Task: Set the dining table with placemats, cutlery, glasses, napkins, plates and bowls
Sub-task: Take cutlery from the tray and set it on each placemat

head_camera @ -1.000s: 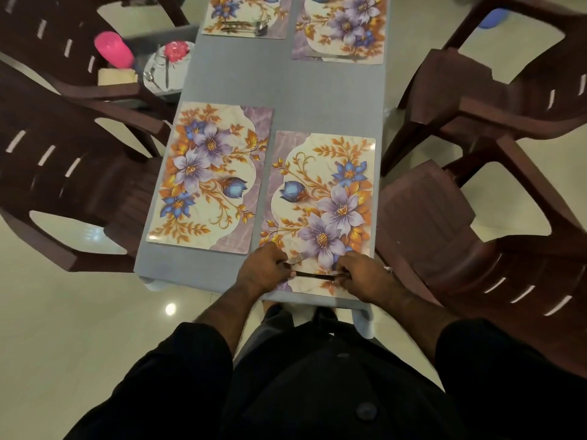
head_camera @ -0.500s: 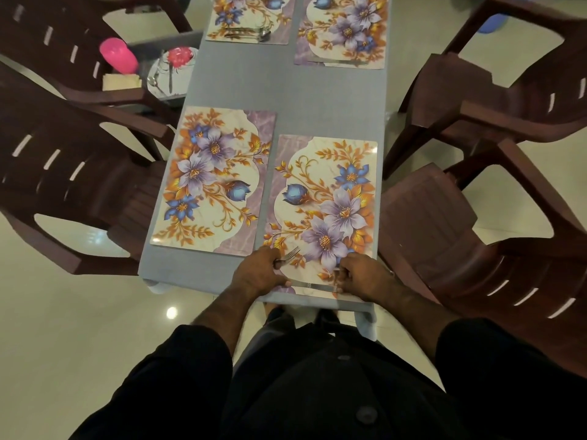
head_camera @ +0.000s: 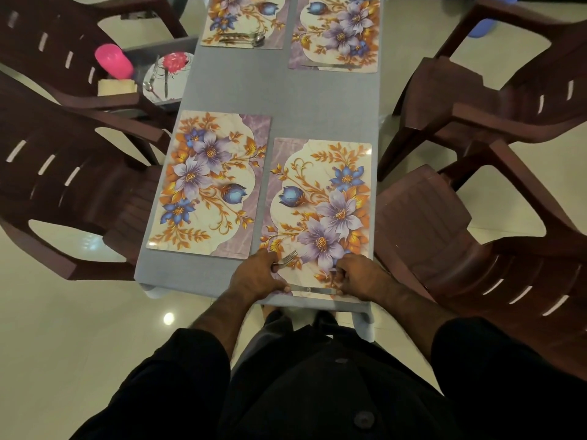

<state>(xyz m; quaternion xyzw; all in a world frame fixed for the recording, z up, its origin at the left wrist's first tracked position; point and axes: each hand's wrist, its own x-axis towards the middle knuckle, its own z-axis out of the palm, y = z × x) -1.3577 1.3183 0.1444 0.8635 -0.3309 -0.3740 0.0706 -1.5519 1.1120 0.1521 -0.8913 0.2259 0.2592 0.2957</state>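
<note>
Both hands rest at the near edge of the tabletop [head_camera: 305, 100], on the nearest placemat [head_camera: 320, 185]. Curled fingers of the left hand [head_camera: 254, 276] grip a fork [head_camera: 287, 258], its tines pointing up and away over the mat's flowers. Just to the right, the right hand [head_camera: 359, 276] has its fingers bent down onto the mat, touching one end of a knife [head_camera: 313, 289] that lies flat along the mat's near edge; whether it pinches the knife or only presses it I cannot tell.

A second placemat [head_camera: 209, 182] lies bare just left of the first. Two more sit at the far end: the far left mat [head_camera: 244, 20] carries cutlery [head_camera: 244, 38], and the far right mat [head_camera: 336, 30] has a knife-like piece along its near edge.

Brown plastic chairs [head_camera: 476, 223] crowd both long sides. On a low surface beyond the left chairs stand a pink cup [head_camera: 114, 60], a pale block [head_camera: 116, 86] and a plate [head_camera: 168, 77] holding more cutlery.
</note>
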